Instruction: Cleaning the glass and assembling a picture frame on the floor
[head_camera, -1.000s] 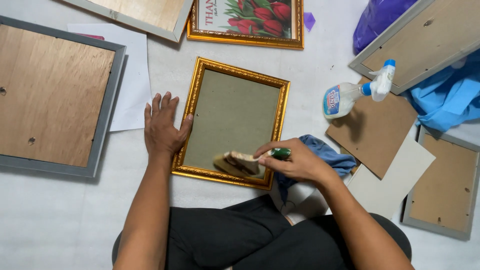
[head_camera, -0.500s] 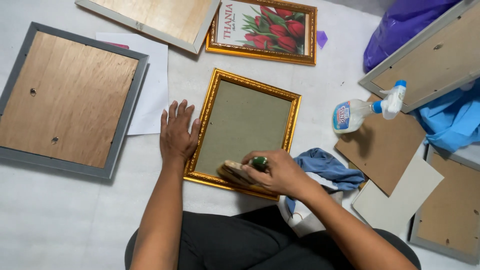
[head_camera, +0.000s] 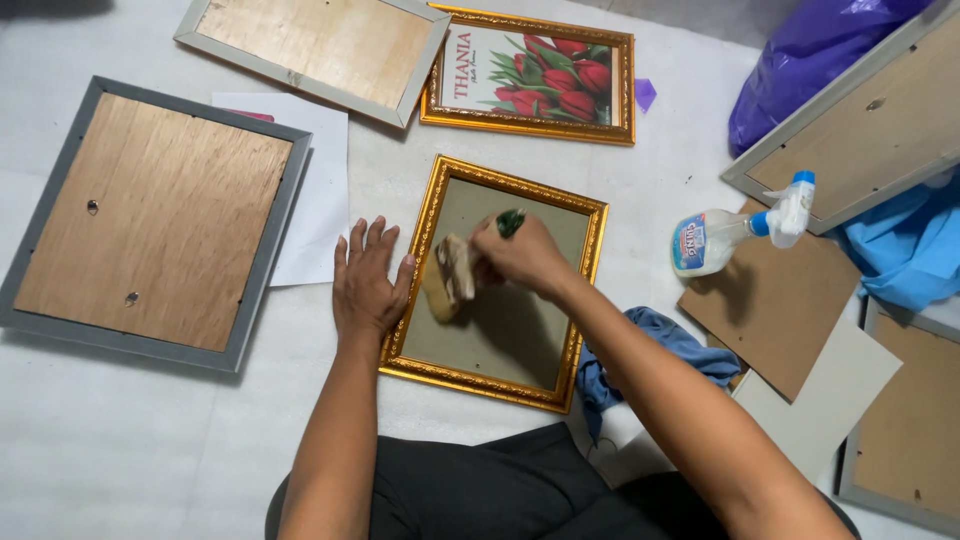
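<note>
The gold frame (head_camera: 497, 283) lies flat on the white floor (head_camera: 120, 440) just in front of the person's lap, and the left hand (head_camera: 367, 283) rests beside its left edge with the fingers spread wide and flat, the thumb touching the gold border. The right hand (head_camera: 523, 256) is over the glass of this frame, its fingers closed around a green-handled brush (head_camera: 456, 272) whose pale bristles touch the glass near the left border. A blue cloth (head_camera: 660, 350) lies just right of the frame, a spray bottle (head_camera: 735, 228) farther right, and a tulip picture (head_camera: 530, 75) above the frame.
</note>
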